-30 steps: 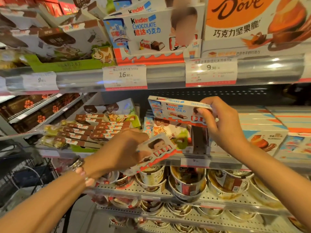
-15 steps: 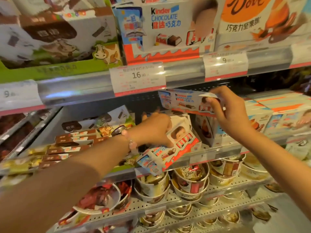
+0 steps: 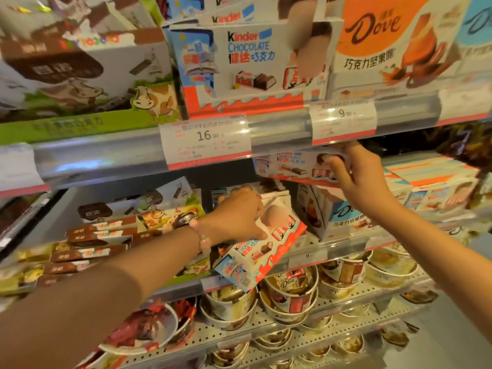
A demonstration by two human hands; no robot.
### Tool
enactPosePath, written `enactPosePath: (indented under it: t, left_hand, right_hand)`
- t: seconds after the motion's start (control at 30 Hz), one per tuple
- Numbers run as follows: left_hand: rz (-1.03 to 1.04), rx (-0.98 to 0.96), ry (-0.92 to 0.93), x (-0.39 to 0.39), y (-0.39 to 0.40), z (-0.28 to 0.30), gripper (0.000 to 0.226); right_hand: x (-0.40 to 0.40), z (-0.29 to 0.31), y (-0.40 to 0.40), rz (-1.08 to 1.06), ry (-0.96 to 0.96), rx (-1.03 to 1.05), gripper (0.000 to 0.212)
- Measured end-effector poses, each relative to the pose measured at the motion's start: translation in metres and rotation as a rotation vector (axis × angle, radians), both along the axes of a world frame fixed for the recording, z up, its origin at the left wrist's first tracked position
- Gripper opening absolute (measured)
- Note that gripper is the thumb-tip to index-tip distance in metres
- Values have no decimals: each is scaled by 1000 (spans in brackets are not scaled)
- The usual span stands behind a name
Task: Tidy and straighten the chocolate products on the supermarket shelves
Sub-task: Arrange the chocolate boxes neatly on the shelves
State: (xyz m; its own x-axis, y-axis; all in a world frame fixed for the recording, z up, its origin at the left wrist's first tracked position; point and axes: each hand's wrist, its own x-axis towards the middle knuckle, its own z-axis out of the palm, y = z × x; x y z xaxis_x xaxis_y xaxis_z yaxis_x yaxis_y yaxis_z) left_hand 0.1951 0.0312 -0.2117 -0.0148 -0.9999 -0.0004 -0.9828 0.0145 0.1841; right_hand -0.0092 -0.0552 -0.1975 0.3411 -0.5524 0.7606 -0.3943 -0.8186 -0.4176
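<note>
Looking through the head camera, the only view, I am holding one Kinder box in each hand.

My left hand (image 3: 239, 214) is gripping the lower Kinder box (image 3: 262, 251) by its upper end, fingers curled over the top edge and thumb lying across the printed face. This box is tilting down and to the left below my hand, its far corner hanging in front of the middle shelf rail (image 3: 343, 247) and above the Dove cups (image 3: 290, 291).

My right hand (image 3: 356, 174) is pinching the upper Kinder box (image 3: 292, 166) at its right end, thumb on the face and fingers behind. That box is extending flat to the left of my hand, just under the upper shelf rail (image 3: 277, 130) and its price tag (image 3: 343, 121).

Handling judgement: both boxes are thin printed card, so I am expecting them to be light and fairly stiff, but easy to dent at the corners and glossy enough to slip. Holding at one short end is leaving the long side levering against my fingers. Taking hold across the two long edges near the middle would probably control the tilt better. The chocolate inside is likely brittle, so I am avoiding any squeezing of the broad faces.
</note>
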Motion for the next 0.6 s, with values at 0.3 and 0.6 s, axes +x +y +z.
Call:
enactPosePath:
  t: [0.3, 0.6]
  left_hand:
    - [-56, -175, -62, -18, 33, -17, 29]
    - [-105, -282, -92, -25, 45, -17, 28]
  right_hand:
    - [3, 2, -19, 161, 12, 205, 21]
    - [52, 0, -31, 375, 266, 563, 11]
